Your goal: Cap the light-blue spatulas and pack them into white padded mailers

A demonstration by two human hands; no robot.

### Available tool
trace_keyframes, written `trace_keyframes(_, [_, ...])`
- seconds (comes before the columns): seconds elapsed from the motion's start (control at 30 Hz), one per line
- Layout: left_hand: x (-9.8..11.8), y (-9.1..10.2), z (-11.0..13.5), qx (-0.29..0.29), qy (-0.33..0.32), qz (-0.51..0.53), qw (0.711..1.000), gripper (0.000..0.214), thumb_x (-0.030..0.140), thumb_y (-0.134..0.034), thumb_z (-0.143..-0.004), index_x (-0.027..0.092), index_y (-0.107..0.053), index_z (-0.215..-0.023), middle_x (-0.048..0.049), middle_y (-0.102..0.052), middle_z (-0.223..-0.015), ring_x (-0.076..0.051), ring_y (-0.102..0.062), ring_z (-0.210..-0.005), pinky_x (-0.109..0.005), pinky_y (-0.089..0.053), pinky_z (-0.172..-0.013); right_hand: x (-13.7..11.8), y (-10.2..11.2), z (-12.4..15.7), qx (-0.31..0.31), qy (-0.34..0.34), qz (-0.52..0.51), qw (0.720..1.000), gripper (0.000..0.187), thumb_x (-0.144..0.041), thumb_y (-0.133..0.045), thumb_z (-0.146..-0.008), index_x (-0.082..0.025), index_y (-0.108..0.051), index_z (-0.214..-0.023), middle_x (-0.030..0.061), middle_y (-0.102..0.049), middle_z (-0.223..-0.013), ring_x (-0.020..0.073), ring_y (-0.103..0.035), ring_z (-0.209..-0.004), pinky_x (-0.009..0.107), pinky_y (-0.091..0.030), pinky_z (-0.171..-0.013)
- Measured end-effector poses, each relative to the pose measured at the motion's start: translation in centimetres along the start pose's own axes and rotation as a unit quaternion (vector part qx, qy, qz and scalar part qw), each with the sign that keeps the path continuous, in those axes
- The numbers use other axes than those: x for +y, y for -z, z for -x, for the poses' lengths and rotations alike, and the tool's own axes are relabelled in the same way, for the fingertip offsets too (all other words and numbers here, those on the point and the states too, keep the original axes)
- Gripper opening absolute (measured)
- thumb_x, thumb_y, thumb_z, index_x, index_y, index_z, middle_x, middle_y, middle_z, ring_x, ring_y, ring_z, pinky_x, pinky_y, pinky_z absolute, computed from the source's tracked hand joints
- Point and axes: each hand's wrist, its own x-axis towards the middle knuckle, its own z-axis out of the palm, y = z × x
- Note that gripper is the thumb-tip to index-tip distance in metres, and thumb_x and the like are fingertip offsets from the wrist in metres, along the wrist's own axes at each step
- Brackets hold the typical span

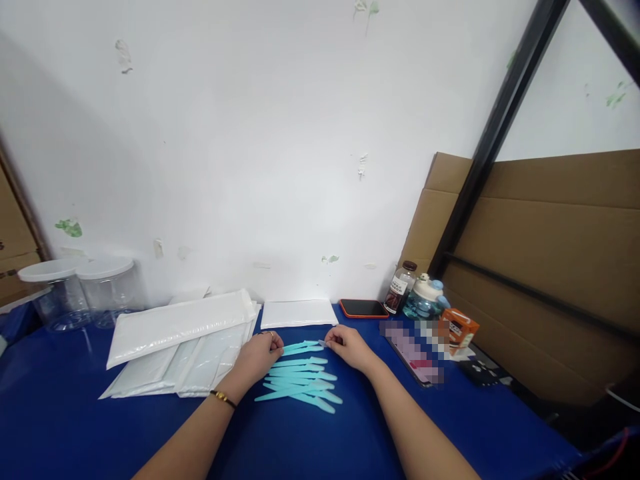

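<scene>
While turquoise sticks (300,389) lie loosely grouped on the blue tabletop (310,457), the left hand (261,357) pinches the ends of the farthest ones and the right hand (349,345) grips a small clear piece (322,343). White envelopes (180,327) lie further left.

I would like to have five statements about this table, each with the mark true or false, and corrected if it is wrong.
1. The left hand and the right hand are both at the turquoise sticks. True.
2. The two clear jars have blue lids. False: the lids are white.
3. An orange-edged phone lies near the wall. True.
4. The table surface is red. False: it is blue.
5. A dark bracelet is on the left wrist. True.
</scene>
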Motion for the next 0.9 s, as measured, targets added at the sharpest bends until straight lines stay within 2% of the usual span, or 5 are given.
trace_keyframes(0.37, [-0.1, -0.6, -0.4, 0.000, -0.003, 0.040, 0.999, 0.013, 0.027, -0.053, -0.071, 0.021, -0.063, -0.077, 0.0012, -0.062, -0.073, -0.013, -0.055, -0.067, -0.021, -0.035, -0.055, -0.7, -0.5, -0.3, -0.007, 0.010, -0.027, 1.000, 0.013, -0.017, -0.055, -0.078, -0.019, -0.068, -0.079, 0.0018, -0.062, -0.077, 0.0132, -0.053, -0.067, 0.022, -0.039, -0.061])
trace_keyframes(0.5, [0.7, -0.2, 0.1, -0.002, -0.034, 0.014, 0.999, 0.018, 0.029, -0.051, -0.074, 0.021, -0.065, -0.080, -0.0015, -0.065, -0.081, -0.016, -0.058, -0.077, -0.025, -0.041, -0.067, -1.5, -0.8, -0.2, -0.022, 0.039, -0.044, 0.998, 0.015, -0.014, -0.055, -0.077, -0.020, -0.069, -0.078, 0.0023, -0.063, -0.080, 0.0140, -0.056, -0.070, 0.023, -0.041, -0.064])
trace_keyframes(0.6, [1.5, 0.5, 1.3, -0.008, -0.080, -0.007, 0.997, 0.044, 0.043, -0.055, -0.073, 0.024, -0.059, -0.111, -0.0060, -0.059, -0.115, -0.024, -0.051, -0.109, -0.033, -0.039, -0.090, -1.4, -0.3, -0.2, 0.002, 0.041, -0.055, 0.998, 0.018, -0.019, -0.052, -0.081, -0.020, -0.069, -0.086, 0.0039, -0.064, -0.085, 0.0158, -0.058, -0.075, 0.026, -0.044, -0.069])
trace_keyframes(0.73, [3.3, 0.8, 3.3, -0.096, -0.153, -0.060, 0.982, 0.101, 0.058, -0.069, -0.049, 0.023, -0.033, -0.137, -0.0104, -0.038, -0.139, -0.032, -0.031, -0.128, -0.044, -0.028, -0.103, -0.1, 0.8, 0.0, 0.085, 0.004, -0.054, 0.995, 0.021, -0.026, -0.053, -0.080, -0.019, -0.066, -0.096, 0.0045, -0.061, -0.084, 0.0167, -0.057, -0.072, 0.028, -0.044, -0.066])
trace_keyframes(0.9, [6.4, 0.0, 4.1, -0.079, -0.151, -0.163, 0.972, 0.061, 0.039, -0.063, -0.060, 0.016, -0.054, -0.115, -0.0146, -0.056, -0.113, -0.032, -0.049, -0.107, -0.043, -0.044, -0.084, 0.8, 1.4, 0.4, 0.121, -0.006, -0.073, 0.990, 0.022, -0.029, -0.055, -0.078, -0.019, -0.065, -0.095, 0.0040, -0.060, -0.083, 0.0164, -0.056, -0.069, 0.028, -0.043, -0.064])
